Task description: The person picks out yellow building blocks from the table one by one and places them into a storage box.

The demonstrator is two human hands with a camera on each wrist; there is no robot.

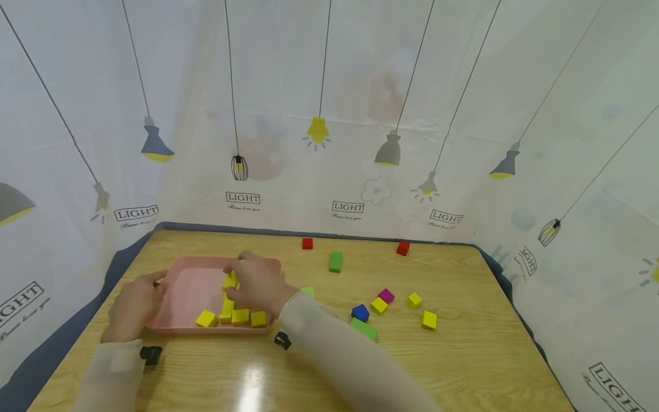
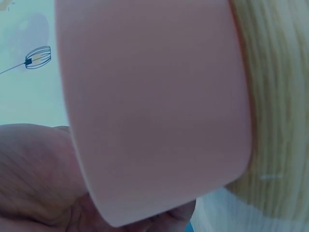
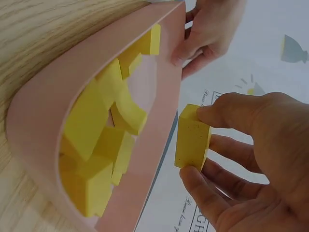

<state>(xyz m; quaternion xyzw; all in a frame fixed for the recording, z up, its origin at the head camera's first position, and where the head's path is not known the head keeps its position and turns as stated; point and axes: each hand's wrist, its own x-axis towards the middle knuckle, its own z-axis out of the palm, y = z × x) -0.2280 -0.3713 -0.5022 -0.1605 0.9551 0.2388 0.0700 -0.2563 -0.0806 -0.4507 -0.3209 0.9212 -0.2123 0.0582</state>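
Note:
A pink tray lies at the left of the table. My left hand grips its left edge, thumb over the rim; the left wrist view shows the tray's outer wall with the palm against it. Over the tray, my right hand pinches a yellow block between thumb and fingertips. Beneath it, several yellow blocks gather along the tray's near side, and the right wrist view shows a curved yellow block among them.
Right of the tray lie a blue block, a magenta block, green blocks and loose yellow blocks. Two red blocks sit near the table's back edge. A printed curtain encloses the table.

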